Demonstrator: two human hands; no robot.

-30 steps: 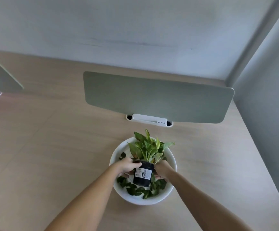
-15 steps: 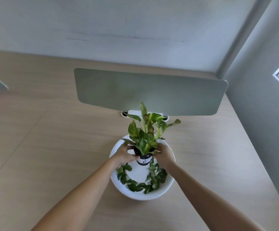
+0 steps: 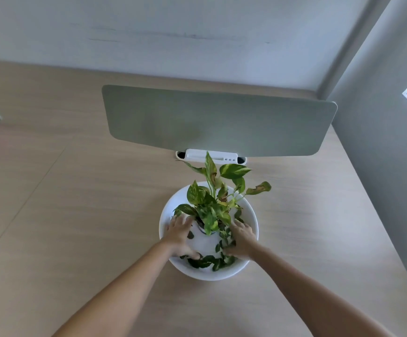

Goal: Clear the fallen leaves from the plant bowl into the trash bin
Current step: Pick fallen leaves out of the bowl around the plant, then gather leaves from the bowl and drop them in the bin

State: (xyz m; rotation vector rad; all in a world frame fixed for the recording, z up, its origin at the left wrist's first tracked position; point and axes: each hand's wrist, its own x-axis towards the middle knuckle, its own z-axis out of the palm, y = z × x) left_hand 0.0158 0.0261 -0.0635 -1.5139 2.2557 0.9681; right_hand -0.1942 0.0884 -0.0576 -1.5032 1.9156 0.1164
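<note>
A white plant bowl [image 3: 251, 215] stands on the wooden desk. In its far half a small potted plant [image 3: 212, 205] with green and yellow leaves stands upright. Dark fallen leaves [image 3: 207, 260] lie along the near inside of the bowl and up its right side. My left hand [image 3: 179, 235] is inside the bowl on the left, palm down, fingers spread, thumb touching the leaves at the near rim. My right hand [image 3: 241, 239] is inside on the right, fingers spread over the leaves there. Neither hand holds the pot. No trash bin is in view.
A grey-green divider panel [image 3: 219, 122] stands upright across the desk behind the bowl, above a white cable port [image 3: 211, 155]. Walls close off the far side and the right [image 3: 380, 166]. Bare wooden desk [image 3: 76, 215] stretches to the left.
Both hands have let go of the pot, which now stands upright in the bowl's far half. The hands have dropped onto the leaves at the bowl's sides, fingers spread.
</note>
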